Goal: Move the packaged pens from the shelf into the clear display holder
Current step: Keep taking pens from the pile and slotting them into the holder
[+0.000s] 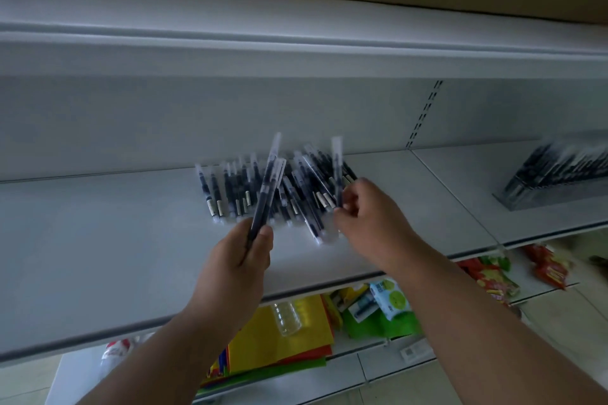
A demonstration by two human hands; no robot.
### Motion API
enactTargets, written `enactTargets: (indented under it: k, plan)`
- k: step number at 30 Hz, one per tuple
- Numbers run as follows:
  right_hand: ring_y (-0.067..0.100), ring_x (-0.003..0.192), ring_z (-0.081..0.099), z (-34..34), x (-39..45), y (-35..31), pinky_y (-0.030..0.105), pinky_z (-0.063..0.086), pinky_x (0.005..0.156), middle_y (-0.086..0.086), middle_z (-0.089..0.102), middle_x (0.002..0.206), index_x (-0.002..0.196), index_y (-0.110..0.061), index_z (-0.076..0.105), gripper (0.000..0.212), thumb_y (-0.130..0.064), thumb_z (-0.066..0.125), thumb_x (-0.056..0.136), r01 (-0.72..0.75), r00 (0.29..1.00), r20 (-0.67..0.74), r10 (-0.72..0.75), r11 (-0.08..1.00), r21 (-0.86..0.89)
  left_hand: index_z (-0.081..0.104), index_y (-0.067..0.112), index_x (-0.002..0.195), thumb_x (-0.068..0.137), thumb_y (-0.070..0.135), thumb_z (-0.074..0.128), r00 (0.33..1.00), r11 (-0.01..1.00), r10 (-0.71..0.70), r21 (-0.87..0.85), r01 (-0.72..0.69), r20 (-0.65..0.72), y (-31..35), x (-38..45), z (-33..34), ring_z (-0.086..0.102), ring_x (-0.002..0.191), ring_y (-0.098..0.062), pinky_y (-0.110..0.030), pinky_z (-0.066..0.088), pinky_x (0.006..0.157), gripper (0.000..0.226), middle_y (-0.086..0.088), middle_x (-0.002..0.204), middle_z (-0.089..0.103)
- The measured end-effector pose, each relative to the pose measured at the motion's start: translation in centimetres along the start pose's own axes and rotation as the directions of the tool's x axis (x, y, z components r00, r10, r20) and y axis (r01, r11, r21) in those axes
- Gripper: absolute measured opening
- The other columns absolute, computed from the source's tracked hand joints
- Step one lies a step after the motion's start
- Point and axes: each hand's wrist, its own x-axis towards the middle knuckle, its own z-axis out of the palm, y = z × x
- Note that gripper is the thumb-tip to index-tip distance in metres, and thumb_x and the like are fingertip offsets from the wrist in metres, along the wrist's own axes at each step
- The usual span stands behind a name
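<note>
A loose pile of packaged pens (296,189), dark pens in clear sleeves, lies on the white shelf (98,240) near its back. My left hand (240,260) grips a few packaged pens (268,181) that stick up over the pile. My right hand (368,210) pinches one packaged pen (337,168) upright at the pile's right edge. The clear display holder (556,184) stands on the shelf at the far right, with pens in it, blurred.
A second white shelf runs above. Below the shelf lie coloured folders (279,335), a clear bottle (286,317), small packets (390,299) and red snack bags (546,265). A slotted upright (424,112) divides the back panel.
</note>
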Motion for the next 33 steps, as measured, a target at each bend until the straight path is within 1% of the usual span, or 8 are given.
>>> enactTargets:
  k: [3,7,11,13,18,23,28,33]
  plan:
    - [0.022,0.076,0.065,-2.9,-1.3,1.0,0.04,0.058,0.066,0.004,0.064,0.088,0.094,-0.025,0.046,0.018,-0.021,0.064,0.09,0.029,0.994,-0.108,-0.011,0.985,0.17,0.055,0.038,0.068,0.096,0.036,0.049,1.0,1.0,-0.011,-0.017,0.011,0.002,0.4,0.5,2.1,0.034,0.058,-0.018,-0.04,0.027,0.056,0.029,0.008,0.06,0.041]
    - [0.027,0.068,0.062,-7.4,-4.2,4.1,0.051,0.055,0.066,0.007,0.066,0.085,0.093,-0.028,0.044,0.019,-0.017,0.059,0.088,0.086,0.974,-0.225,-0.027,0.962,0.261,0.052,0.034,0.066,0.101,0.029,0.047,0.999,1.0,0.007,0.026,-0.009,0.047,1.3,0.8,7.1,0.035,0.054,-0.017,-0.037,0.027,0.052,0.036,0.007,0.058,0.04]
    - [0.014,0.056,0.061,-13.5,-8.2,9.4,0.03,0.05,0.053,0.002,0.069,0.08,0.093,-0.023,0.048,0.006,-0.021,0.05,0.098,0.094,0.935,-0.353,0.015,0.952,0.291,0.046,0.025,0.069,0.101,0.029,0.046,0.991,0.99,0.069,0.118,-0.083,0.115,2.0,-0.2,15.5,0.038,0.053,-0.014,-0.035,0.031,0.054,0.032,0.006,0.058,0.042]
    - [0.013,0.055,0.062,-16.7,-10.4,12.4,0.026,0.047,0.052,-0.002,0.07,0.08,0.092,-0.025,0.05,0.011,-0.03,0.045,0.101,0.094,0.91,-0.415,0.024,0.961,0.261,0.047,0.027,0.069,0.101,0.032,0.046,0.985,0.987,0.083,0.12,-0.102,0.148,2.5,-1.1,20.3,0.039,0.052,-0.013,-0.036,0.032,0.054,0.032,0.007,0.057,0.042]
    - [0.015,0.062,0.063,-25.5,-15.5,21.0,0.048,0.054,0.064,-0.001,0.066,0.071,0.089,-0.031,0.054,0.015,-0.036,0.046,0.1,-0.013,0.864,-0.498,0.078,0.991,0.133,0.056,0.037,0.073,0.097,0.044,0.048,0.964,0.999,0.05,-0.018,-0.047,0.26,3.8,-3.9,33.0,0.04,0.057,-0.015,-0.04,0.034,0.058,0.026,0.009,0.062,0.044]
    - [0.007,0.072,0.063,-32.2,-17.5,28.0,0.032,0.053,0.068,-0.002,0.065,0.082,0.096,-0.028,0.058,0.004,-0.027,0.054,0.098,-0.078,0.812,-0.572,0.122,0.992,0.1,0.05,0.035,0.068,0.095,0.047,0.045,0.929,0.995,0.102,-0.038,-0.095,0.356,5.6,-6.2,43.4,0.034,0.056,-0.017,-0.042,0.03,0.059,0.03,0.008,0.06,0.038]
    - [0.008,0.075,0.065,-36.4,-15.6,32.1,0.04,0.056,0.07,-0.006,0.067,0.085,0.1,-0.025,0.052,0.015,-0.026,0.064,0.092,-0.143,0.792,-0.593,0.145,0.988,0.05,0.049,0.036,0.068,0.099,0.044,0.043,0.936,0.997,0.078,-0.002,-0.083,0.344,5.9,-5.1,48.7,0.036,0.057,-0.016,-0.043,0.032,0.059,0.033,0.01,0.06,0.039]
    - [0.017,0.066,0.066,-38.1,-11.7,35.9,0.052,0.056,0.064,-0.003,0.067,0.076,0.096,-0.022,0.051,0.01,-0.032,0.051,0.098,-0.07,0.775,-0.618,0.133,0.99,0.126,0.05,0.021,0.078,0.1,0.038,0.044,0.939,0.997,0.072,0.014,-0.082,0.337,6.1,-1.2,53.1,0.036,0.055,-0.015,-0.041,0.032,0.057,0.029,0.005,0.061,0.039]
